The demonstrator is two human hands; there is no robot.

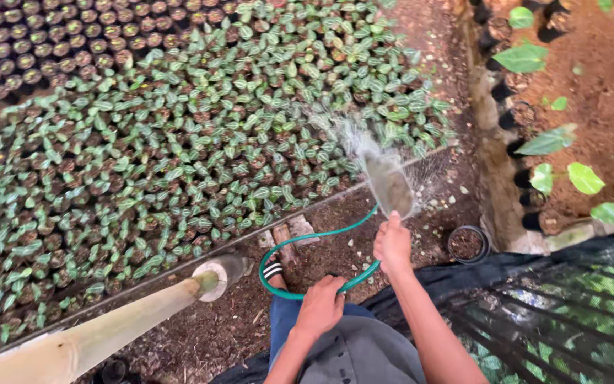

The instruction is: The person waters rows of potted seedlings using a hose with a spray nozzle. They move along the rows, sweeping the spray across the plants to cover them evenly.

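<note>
Nearest, the left hand [319,304] is closing its grip around the green garden hose [300,249], feeding slack. Just ahead, the right hand [393,242] is gripping the hose end tightly, fanning a water spray [385,178] onto the near edge of the bed of potted seedlings [179,156]. Watering seems underway; the next move probably calls for swinging the spray toward farther rows.

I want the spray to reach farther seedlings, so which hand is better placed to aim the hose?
Probably the right hand: it grips the green hose at the spraying end, nearest the seedlings. The left hand holds the loop farther back.
</note>
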